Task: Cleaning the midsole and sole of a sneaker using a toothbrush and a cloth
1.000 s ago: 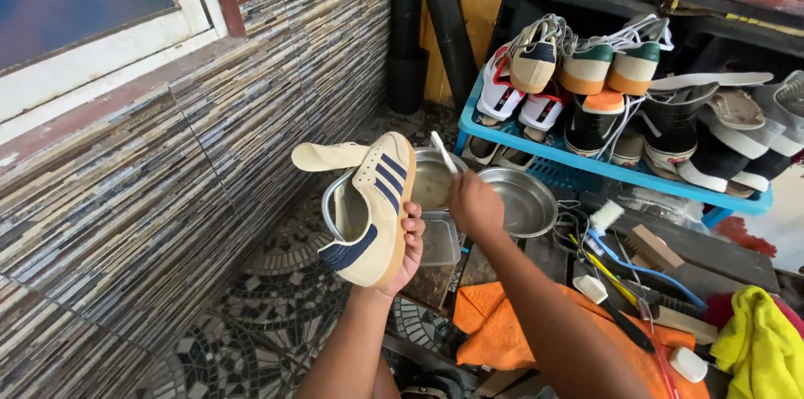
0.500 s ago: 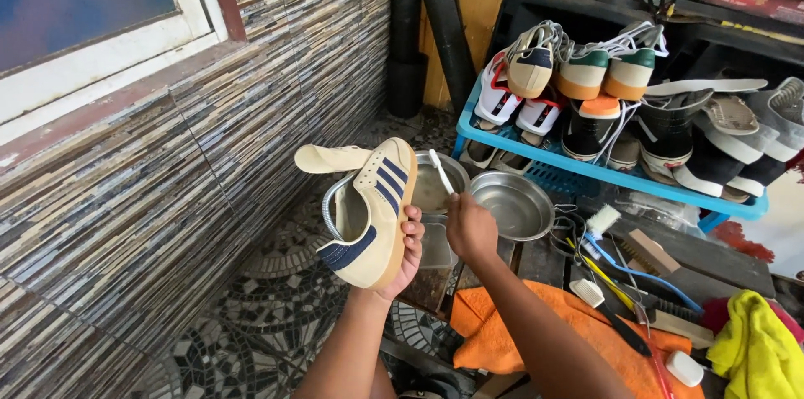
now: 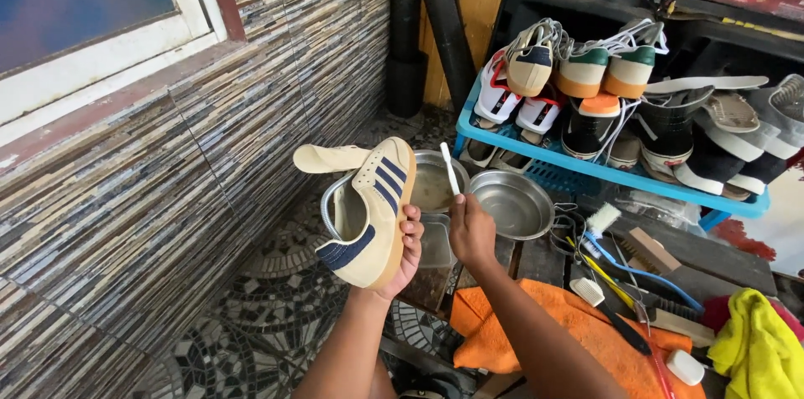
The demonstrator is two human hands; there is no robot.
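Left hand (image 3: 402, 252) is closed around the sole of a tan sneaker (image 3: 368, 215) with navy stripes, holding it up on its side at frame centre; tongue sticks out toward 9 o'clock. Right hand (image 3: 471, 230) is fisted on a white-handled brush (image 3: 450, 169), handle pointing up toward 12 o'clock; bristle end is hidden. Directly behind the brush is a steel bowl of murky liquid (image 3: 435, 185). An empty steel bowl (image 3: 512, 205) sits just beside it at 3 o'clock. An orange cloth (image 3: 544, 336) lies under the right forearm. Loose brushes (image 3: 620, 252) lie at 3 o'clock from the hands. A blue shoe rack (image 3: 603, 173) full of sneakers sits at 1–2 o'clock, with a yellow cloth (image 3: 758, 349) at 4 o'clock.
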